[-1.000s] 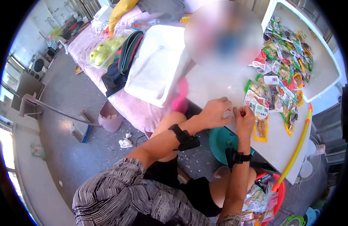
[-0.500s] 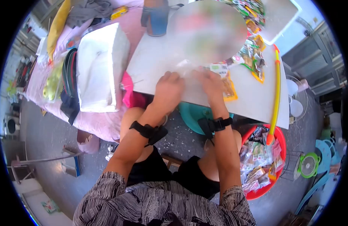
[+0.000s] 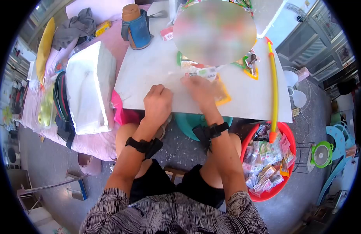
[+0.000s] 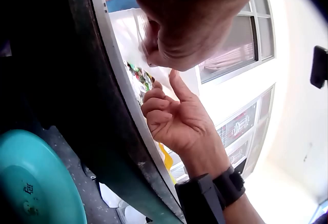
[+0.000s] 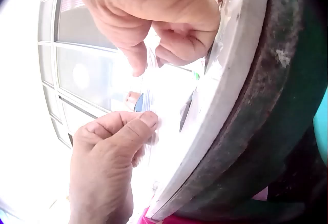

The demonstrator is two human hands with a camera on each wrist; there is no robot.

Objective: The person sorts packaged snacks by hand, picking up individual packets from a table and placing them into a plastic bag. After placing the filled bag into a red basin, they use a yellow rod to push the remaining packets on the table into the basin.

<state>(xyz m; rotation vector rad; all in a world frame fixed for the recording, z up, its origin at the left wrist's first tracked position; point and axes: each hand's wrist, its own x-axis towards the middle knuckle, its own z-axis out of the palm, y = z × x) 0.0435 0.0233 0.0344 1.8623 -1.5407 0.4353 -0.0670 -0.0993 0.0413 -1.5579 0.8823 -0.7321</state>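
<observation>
A thin clear plastic bag stands upright between the hands in the right wrist view. My left hand pinches its edge between thumb and fingers. Across from it, my right hand has its thumb apart from loosely bent fingers; the film passes close to them, and no firm grip shows. Just right of the right hand, a yellow-edged packet lies on the white table. In the head view the bag is barely visible.
More packets lie beyond a blurred patch. A yellow tube overhangs the table's front edge above a red basin of packets. A teal basin is below the table. To the left are a foam box and blue-sleeved bottle.
The head view has swung right and levelled out. My hands, close together a second ago, are now farther apart, the right one with its thumb and fingers spread.
</observation>
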